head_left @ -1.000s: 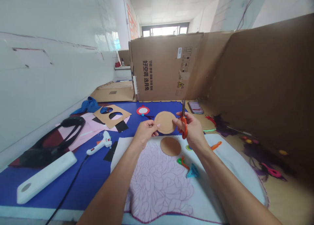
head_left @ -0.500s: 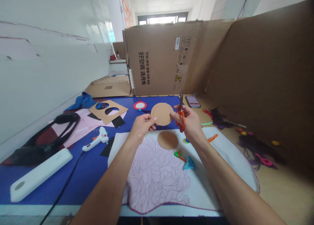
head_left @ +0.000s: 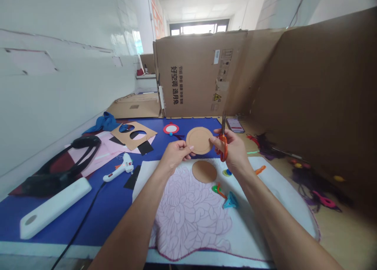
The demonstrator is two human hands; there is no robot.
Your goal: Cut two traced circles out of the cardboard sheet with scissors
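A round cardboard disc (head_left: 199, 140) with a circle line inside its rim is held up between both hands. My left hand (head_left: 177, 155) pinches its lower left edge with thumb and fingers. My right hand (head_left: 232, 146) holds orange-handled scissors (head_left: 224, 144), blades pointing up, while its thumb touches the disc's right edge. Below, a second cardboard disc (head_left: 204, 172) lies on the white cloth (head_left: 188, 219) with a flower drawing. Blue, green and orange small pieces (head_left: 231, 200) lie on the cloth near my right forearm.
On the left are a glue gun (head_left: 119, 168) with a cord, a long white object (head_left: 55, 208), a cardboard sheet with holes (head_left: 138, 145) and a black strap item (head_left: 59, 172). A phone (head_left: 235, 125) lies beyond my right hand; large cardboard panels (head_left: 200, 77) stand behind.
The whole view has shifted, so the scene sits slightly further right and lower. Both hands keep their hold on the disc and scissors.
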